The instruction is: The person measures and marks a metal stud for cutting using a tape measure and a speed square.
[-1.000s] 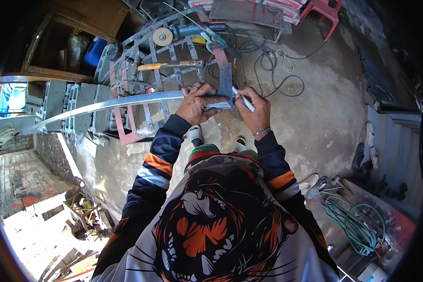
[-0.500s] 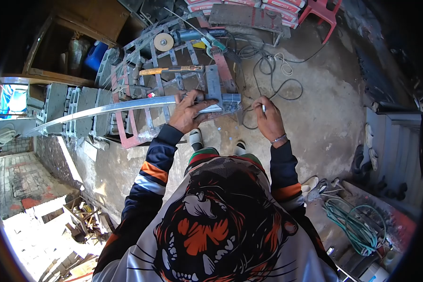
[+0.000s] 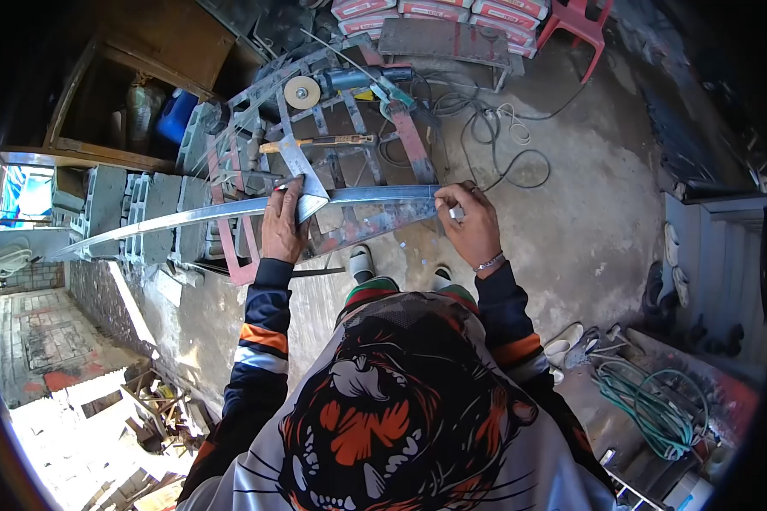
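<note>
A long shiny metal bar [image 3: 179,219] runs across the red and grey metal frame [image 3: 245,247]. On the bar lies a metal try square [image 3: 305,170], its blade angled up and left. My left hand [image 3: 283,226] is closed on the square's lower end, fingers over the bar. By the bar's right end, my right hand [image 3: 473,230] pinches a small white piece [image 3: 458,212] that looks like chalk, its fingertips right at the bar's tip.
Above the bar on the frame lie a hammer [image 3: 320,143] and an angle grinder [image 3: 349,81]. Black cable [image 3: 524,162] coils on the floor at right. Concrete blocks [image 3: 149,200] stand at left, and a bench [image 3: 443,43] and stacked bags [image 3: 507,15] at the back.
My left hand has slid the try square left along the bar and its blade now leans. My right hand has come left to the bar's end.
</note>
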`<state>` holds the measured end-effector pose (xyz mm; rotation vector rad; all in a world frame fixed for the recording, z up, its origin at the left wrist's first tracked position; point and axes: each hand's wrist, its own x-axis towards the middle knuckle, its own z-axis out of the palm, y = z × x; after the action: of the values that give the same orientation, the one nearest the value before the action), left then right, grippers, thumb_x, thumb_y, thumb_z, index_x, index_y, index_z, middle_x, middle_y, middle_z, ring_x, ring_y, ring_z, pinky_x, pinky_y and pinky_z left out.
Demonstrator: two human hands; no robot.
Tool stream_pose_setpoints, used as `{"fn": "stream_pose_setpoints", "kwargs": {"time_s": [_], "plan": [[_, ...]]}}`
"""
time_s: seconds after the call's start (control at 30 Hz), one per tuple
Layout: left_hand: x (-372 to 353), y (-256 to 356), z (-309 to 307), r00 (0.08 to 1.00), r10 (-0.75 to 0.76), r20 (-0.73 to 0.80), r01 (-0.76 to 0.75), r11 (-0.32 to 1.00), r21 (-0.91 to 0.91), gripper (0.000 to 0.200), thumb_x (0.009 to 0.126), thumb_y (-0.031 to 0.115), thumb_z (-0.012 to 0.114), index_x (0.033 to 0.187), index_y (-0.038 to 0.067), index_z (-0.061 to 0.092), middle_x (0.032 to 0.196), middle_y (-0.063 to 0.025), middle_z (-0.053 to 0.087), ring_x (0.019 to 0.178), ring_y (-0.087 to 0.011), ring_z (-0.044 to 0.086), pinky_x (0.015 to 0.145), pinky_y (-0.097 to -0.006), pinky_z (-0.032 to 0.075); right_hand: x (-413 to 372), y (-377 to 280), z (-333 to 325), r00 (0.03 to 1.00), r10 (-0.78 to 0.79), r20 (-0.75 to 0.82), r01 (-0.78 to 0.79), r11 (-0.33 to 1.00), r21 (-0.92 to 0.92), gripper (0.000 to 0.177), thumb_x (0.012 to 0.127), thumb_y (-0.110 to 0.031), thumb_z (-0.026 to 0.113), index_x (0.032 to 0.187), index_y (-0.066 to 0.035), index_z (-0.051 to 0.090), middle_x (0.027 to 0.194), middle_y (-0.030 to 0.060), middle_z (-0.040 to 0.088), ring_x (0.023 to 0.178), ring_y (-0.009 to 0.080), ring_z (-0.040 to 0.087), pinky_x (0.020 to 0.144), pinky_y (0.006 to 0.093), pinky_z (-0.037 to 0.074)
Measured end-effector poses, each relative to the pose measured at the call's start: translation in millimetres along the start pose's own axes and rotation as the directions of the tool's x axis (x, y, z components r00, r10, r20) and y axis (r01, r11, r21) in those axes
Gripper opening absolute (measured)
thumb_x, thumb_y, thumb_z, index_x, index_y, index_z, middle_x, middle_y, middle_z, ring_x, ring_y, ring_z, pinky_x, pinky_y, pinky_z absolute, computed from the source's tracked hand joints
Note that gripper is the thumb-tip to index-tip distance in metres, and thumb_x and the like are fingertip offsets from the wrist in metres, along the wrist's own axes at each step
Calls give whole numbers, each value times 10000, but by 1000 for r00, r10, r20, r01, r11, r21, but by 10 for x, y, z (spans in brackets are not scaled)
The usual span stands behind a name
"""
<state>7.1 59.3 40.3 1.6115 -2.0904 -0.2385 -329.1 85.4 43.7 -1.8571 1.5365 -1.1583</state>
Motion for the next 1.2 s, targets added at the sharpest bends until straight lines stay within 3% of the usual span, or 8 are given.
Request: {"fn": "stream_pose_setpoints", "kwargs": {"time_s": [0.13, 0.2, 0.33, 0.47, 0.6, 0.77, 0.93, 1.2], "plan": [[-18, -87, 26, 984, 177, 19, -177, 966, 188, 797, 658, -97, 608, 1403, 161, 497, 1284, -135, 546, 1112, -386, 525, 1007, -477, 394, -77, -196, 330, 995, -85, 47, 90, 990, -112, 278, 821, -79, 698, 1092, -78, 632, 1078, 95, 606, 916, 264, 624, 803, 380, 498], [-5, -112, 33, 976, 214, 33, -215, 942, 259, 691, 774, -22, 577, 1423, 196, 482, 1266, -114, 575, 1152, -376, 510, 992, -430, 436, -72, -346, 549, 993, -67, 102, 80, 988, -129, 369, 804, -84, 707, 1161, -79, 610, 1153, 105, 576, 976, 283, 609, 833, 389, 491], [14, 20, -15, 992, 53, 115, -94, 917, 388, 677, 807, 32, 575, 1432, 276, 479, 1229, -63, 605, 1194, -280, 521, 980, -560, 330, -28, -427, 1049, 978, -192, 86, 209, 937, -281, 482, 798, -70, 637, 1273, -63, 559, 1295, 138, 511, 1022, 334, 589, 874, 424, 477], [124, -234, 13, 971, 213, 105, -231, 947, 221, 779, 705, -61, 624, 1405, 265, 519, 1227, -36, 615, 1140, -263, 553, 1005, -582, 268, 72, -364, 1310, 957, -258, 133, 289, 808, -514, 456, 859, -112, 557, 1311, -63, 524, 1285, 192, 525, 1098, 323, 565, 877, 427, 474], [358, -455, 50, 957, 223, 185, -236, 971, 48, 773, 741, -53, 607, 1431, 273, 479, 1032, -75, 676, 1000, -328, 601, 993, -565, 319, 205, -380, 1344, 967, -213, 138, 254, 830, -497, 387, 861, -126, 553, 1242, -61, 543, 1208, 182, 557, 1095, 313, 555, 880, 419, 468], [468, -525, 46, 921, 269, 280, -237, 961, -144, 745, 734, -81, 586, 1417, 201, 488, 1184, -191, 653, 1031, -393, 631, 1033, -424, 396, 243, -319, 1406, 967, -201, 154, 251, 846, -470, 303, 848, -125, 565, 1136, -59, 632, 1073, 145, 639, 1088, 295, 565, 912, 413, 448], [383, -473, 15, 924, 230, 305, -206, 973, -107, 777, 709, -73, 613, 1424, 206, 489, 1172, -187, 652, 1051, -403, 614, 1009, -431, 417, 314, -212, 1347, 957, -168, 237, 241, 914, -326, 277, 788, -137, 600, 1036, -47, 685, 1007, 161, 680, 1108, 287, 577, 943, 428, 438], [153, -375, 93, 870, 422, 256, -460, 880, 116, 748, 714, -14, 656, 1395, 271, 535, 1320, -98, 577, 1250, -290, 523, 1126, -540, 282, 452, -183, 1303, 910, -197, 365, 305, 914, -267, 308, 681, -177, 698, 952, -33, 679, 970, 153, 671, 1059, 308, 595, 896, 427, 480]]}}
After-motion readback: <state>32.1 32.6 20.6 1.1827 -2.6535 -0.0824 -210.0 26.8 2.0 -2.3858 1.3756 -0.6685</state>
